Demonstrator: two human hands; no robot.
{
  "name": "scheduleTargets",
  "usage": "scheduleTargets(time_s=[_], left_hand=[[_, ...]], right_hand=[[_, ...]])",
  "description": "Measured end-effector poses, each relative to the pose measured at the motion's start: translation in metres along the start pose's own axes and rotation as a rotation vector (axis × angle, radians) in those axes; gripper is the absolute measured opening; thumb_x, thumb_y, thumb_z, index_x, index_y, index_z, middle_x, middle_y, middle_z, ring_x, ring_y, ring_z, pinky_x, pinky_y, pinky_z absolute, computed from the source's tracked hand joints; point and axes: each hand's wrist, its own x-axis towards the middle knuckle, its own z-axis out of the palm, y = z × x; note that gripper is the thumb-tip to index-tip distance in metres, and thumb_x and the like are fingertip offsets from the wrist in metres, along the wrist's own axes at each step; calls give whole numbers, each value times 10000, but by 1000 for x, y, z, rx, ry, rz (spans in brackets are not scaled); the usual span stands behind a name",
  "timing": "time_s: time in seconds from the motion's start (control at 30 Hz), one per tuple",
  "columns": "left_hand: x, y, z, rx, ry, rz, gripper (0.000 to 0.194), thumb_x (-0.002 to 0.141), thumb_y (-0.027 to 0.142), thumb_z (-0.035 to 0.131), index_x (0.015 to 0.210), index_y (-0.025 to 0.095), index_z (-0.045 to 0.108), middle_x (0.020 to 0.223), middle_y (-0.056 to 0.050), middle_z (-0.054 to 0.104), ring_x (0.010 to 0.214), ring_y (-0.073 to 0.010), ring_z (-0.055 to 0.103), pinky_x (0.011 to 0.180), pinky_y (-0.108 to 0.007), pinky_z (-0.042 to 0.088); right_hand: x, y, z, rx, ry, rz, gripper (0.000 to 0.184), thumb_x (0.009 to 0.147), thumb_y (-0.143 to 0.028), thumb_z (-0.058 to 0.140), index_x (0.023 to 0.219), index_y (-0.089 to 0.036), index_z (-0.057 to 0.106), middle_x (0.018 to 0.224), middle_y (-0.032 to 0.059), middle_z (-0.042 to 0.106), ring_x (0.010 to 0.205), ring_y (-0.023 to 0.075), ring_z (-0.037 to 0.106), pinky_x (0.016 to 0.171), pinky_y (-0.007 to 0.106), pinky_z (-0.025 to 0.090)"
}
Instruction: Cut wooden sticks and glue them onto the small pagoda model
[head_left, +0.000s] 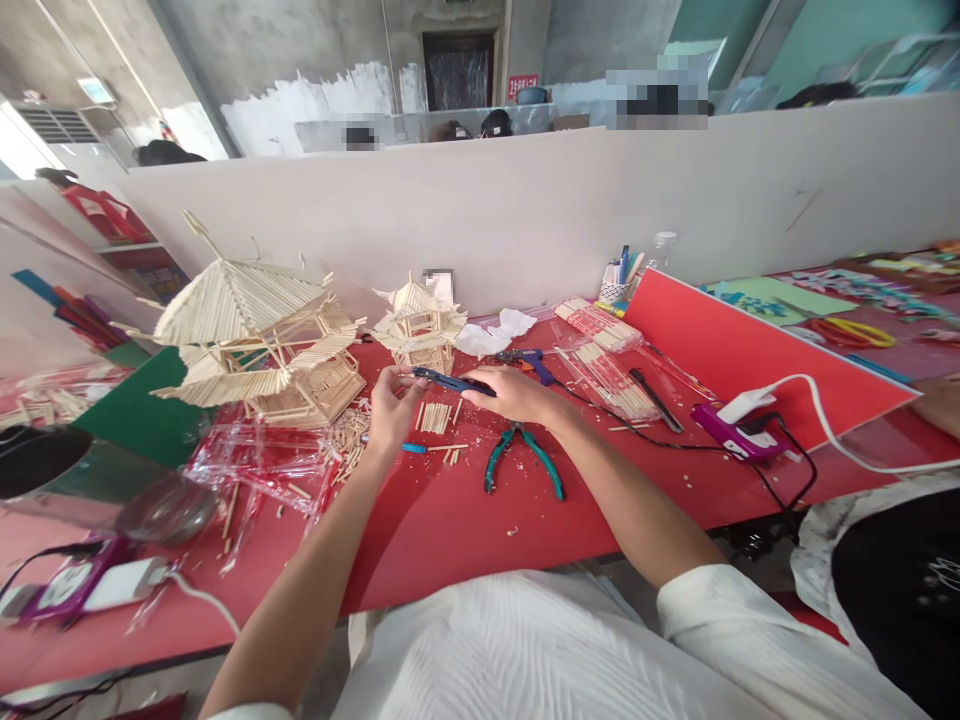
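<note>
My right hand (514, 394) is closed around the near end of a dark blue utility knife (453, 381), held above the red table. At its other end, the thumb and fingers of my left hand (391, 408) pinch together; any small piece between them is too small to make out. Below the hands lies a row of short wooden sticks (433, 417), with a blue pen-like thing (414, 448) beside loose sticks. Green-handled pliers (523, 455) rest open nearer to me. Behind stand a small stick pavilion (420, 325) and, leftward, a larger stick pavilion (251, 335).
A glue gun (529, 362) and stick packets (611, 375) lie right of my hands. A leaning red board (742, 350) and a purple power strip (739, 432) with cables are further right. Crumpled plastic wrap (259, 460) and a clear jar (169, 510) occupy the left.
</note>
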Motion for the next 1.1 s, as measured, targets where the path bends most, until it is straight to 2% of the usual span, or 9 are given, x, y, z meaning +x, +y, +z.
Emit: scheduleTargets(time_s=[0.2, 0.33, 0.5, 0.83, 1.0, 1.1], left_hand=[[1, -1, -1, 68, 3, 13, 411, 708, 390, 774, 986, 195, 541, 796, -11, 672, 813, -196, 696, 855, -359, 533], [2, -2, -1, 80, 2, 10, 406, 705, 380, 765, 984, 195, 534, 772, -5, 660, 803, -202, 697, 845, -360, 533], [3, -3, -3, 130, 2, 27, 382, 718, 360, 746, 991, 191, 539, 765, -11, 664, 801, -205, 697, 837, -357, 526], [6, -4, -6, 168, -9, 32, 380, 727, 335, 723, 1020, 180, 536, 769, -15, 662, 803, -203, 690, 818, -353, 529], [3, 1, -6, 241, -73, 107, 331, 793, 309, 644, 1094, 181, 597, 781, -2, 628, 763, -175, 657, 777, -320, 522], [0, 4, -5, 321, -141, 147, 239, 839, 301, 580, 1030, 180, 657, 793, -14, 625, 741, -163, 635, 730, -290, 502]], right_hand=[[1, -5, 4, -175, -36, 73, 444, 1025, -520, 367, 1091, -165, 627, 983, 107, 728, 867, 236, 674, 696, 286, 395], [3, -9, 7, -368, -59, 128, 484, 1029, -543, 322, 1085, -157, 608, 937, 124, 737, 826, 260, 685, 679, 293, 368], [5, -10, 12, -455, -84, 143, 519, 1044, -530, 264, 1051, -158, 626, 944, 128, 745, 836, 267, 695, 672, 294, 361], [9, -7, 21, -394, -59, 167, 567, 1045, -544, 263, 988, -154, 671, 912, 134, 746, 836, 254, 690, 666, 281, 347], [2, 9, 2, -290, -109, 157, 563, 1023, -589, 300, 962, -175, 677, 883, 114, 741, 835, 245, 684, 692, 281, 372], [-7, 25, -13, -216, -130, 182, 560, 1001, -621, 332, 1108, -185, 666, 1010, 123, 743, 926, 275, 688, 748, 309, 425]])
